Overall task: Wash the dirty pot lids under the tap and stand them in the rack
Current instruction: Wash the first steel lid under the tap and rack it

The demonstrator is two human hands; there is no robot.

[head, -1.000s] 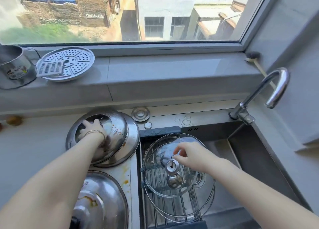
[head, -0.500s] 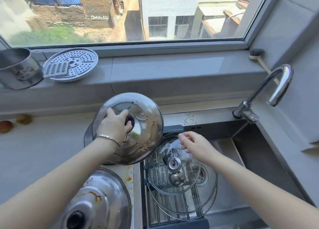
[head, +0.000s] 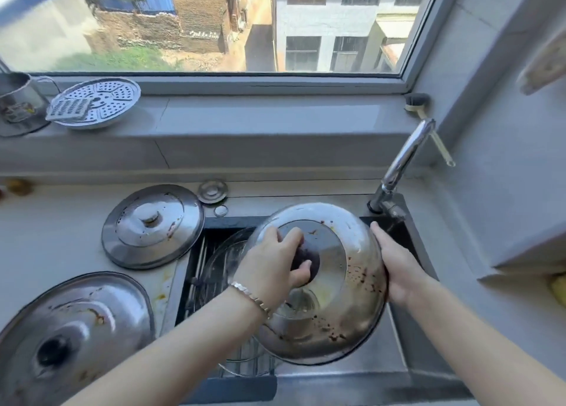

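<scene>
Head view: one camera, looking down at the sink point(head: 382, 373).
Lid: your stained steel lid point(head: 352, 313) hangs tilted over the sink, partly above the rack point(head: 199, 271).
Left hand: your left hand point(head: 275, 267) grips its dark knob point(head: 301, 260).
Right hand: your right hand point(head: 398, 271) clasps the lid's right rim.
Tap: the tap point(head: 404, 157) stands behind, apart from the lid.
Surface: a round lid point(head: 153, 226) and a larger lid point(head: 76, 338) lie on the surface point(head: 61, 237).

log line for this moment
lid: stained steel lid held over sink | left hand: grips knob | right hand: holds lid | tap: no water visible
</scene>
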